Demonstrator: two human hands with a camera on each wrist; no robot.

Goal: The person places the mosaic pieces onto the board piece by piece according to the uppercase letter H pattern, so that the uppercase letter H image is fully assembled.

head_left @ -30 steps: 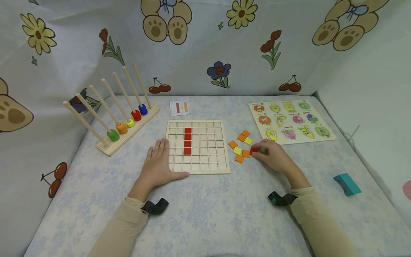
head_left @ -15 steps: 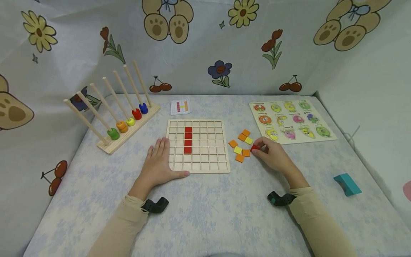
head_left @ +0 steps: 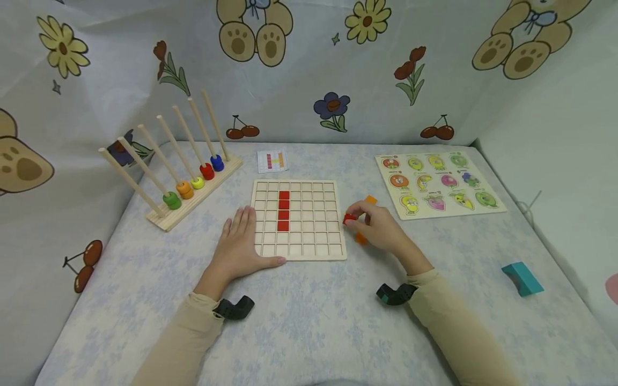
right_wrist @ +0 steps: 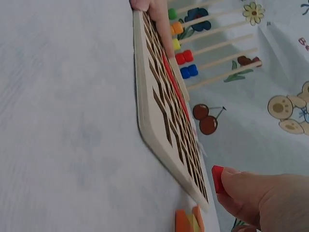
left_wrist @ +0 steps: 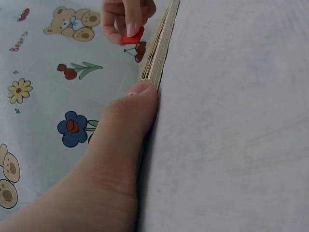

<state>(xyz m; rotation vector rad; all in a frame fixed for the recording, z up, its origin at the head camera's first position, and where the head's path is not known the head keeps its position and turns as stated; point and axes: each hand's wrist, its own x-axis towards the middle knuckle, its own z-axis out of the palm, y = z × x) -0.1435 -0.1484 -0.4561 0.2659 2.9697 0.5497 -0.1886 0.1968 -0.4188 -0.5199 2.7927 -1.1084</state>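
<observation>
A wooden grid board (head_left: 318,250) lies mid-table, with several red square tiles (head_left: 283,214) in one column of its cells. My left hand (head_left: 236,246) rests along the board's left side with straight fingers, its thumb (left_wrist: 140,96) against the near edge. My right hand (head_left: 381,228) pinches a red square tile (head_left: 349,218) between thumb and finger, just off the board's right edge. The right wrist view shows that same tile (right_wrist: 218,179) at the fingertips, raised above the table. Beneath the right hand, loose orange tiles (head_left: 360,239) peek out; the others there are mostly hidden.
Behind the board lies a small pattern card (head_left: 272,161). A wooden peg stand (head_left: 166,221) with coloured beads stands at back left. At back right is a fruit picture board (head_left: 441,182), and a teal arch block (head_left: 523,278) lies far right. A patterned cloth hangs behind.
My right hand has picked up the red tile from beside the loose tiles and carried it left toward the board. The left hand stays in place.
</observation>
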